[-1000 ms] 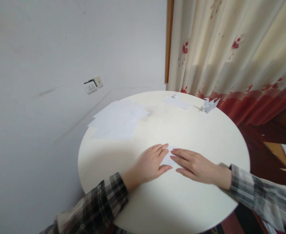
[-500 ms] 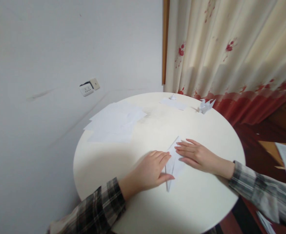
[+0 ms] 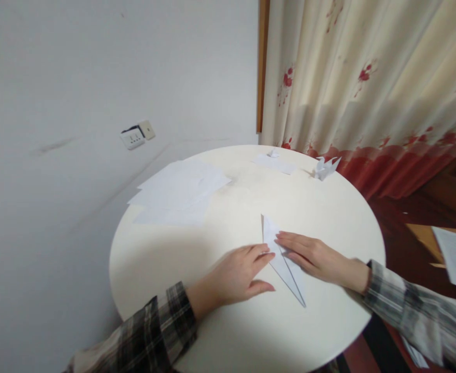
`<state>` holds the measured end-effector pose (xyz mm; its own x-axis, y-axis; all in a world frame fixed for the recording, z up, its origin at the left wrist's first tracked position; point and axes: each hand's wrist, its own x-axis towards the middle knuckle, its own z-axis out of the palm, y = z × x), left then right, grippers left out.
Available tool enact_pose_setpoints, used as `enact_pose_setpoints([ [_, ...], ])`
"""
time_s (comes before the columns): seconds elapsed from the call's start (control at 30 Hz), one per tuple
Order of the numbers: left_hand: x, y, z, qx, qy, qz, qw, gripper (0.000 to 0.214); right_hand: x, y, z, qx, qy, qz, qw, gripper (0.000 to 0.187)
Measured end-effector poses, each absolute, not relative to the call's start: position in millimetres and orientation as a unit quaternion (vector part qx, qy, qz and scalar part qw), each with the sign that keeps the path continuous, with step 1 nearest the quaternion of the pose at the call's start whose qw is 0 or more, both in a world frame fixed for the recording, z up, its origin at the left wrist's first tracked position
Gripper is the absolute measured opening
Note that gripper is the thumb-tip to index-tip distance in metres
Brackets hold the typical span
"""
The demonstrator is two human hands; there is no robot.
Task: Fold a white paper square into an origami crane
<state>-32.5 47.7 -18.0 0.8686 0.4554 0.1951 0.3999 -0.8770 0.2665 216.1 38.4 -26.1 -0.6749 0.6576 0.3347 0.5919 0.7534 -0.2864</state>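
Note:
A white sheet folded into a long narrow pointed shape, the folded paper (image 3: 284, 270), lies slanted on the round table (image 3: 228, 331). One tip points away from me and the other towards my near right. My left hand (image 3: 236, 274) touches its left edge with the fingertips, the thumb held apart above the tabletop. On the paper's right side my right hand (image 3: 318, 257) lies flat, fingers stretched out and covering part of it. Neither hand is closed around the paper.
Several loose white sheets (image 3: 173, 191) spread over the table's far left. An origami crane (image 3: 325, 169) stands near the far right edge. Left of it, a small folded paper piece (image 3: 273, 153) rests by a flat paper strip (image 3: 272, 164). Wall and curtain (image 3: 337, 103) border the far side.
The folded paper has been turned, its near tip swinging from beneath my left thumb to the right and its far tip to the left. Both hands stay at it.

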Motion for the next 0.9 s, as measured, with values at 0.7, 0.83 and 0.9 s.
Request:
enact_pose_setpoints([
  [0.7,-42,66,-24,0.958,0.232,0.039,0.164,0.065,218,32,-30,-0.276,-0.949,0.071,0.138,0.049],
  [0.83,-41,66,-22,0.957,0.237,0.024,0.164,0.068,218,32,-30,-0.276,-0.948,0.062,0.143,0.048],
  [0.9,-41,66,-21,0.959,0.235,0.025,0.156,0.068,217,32,-30,-0.277,-0.948,0.056,0.147,0.047],
])
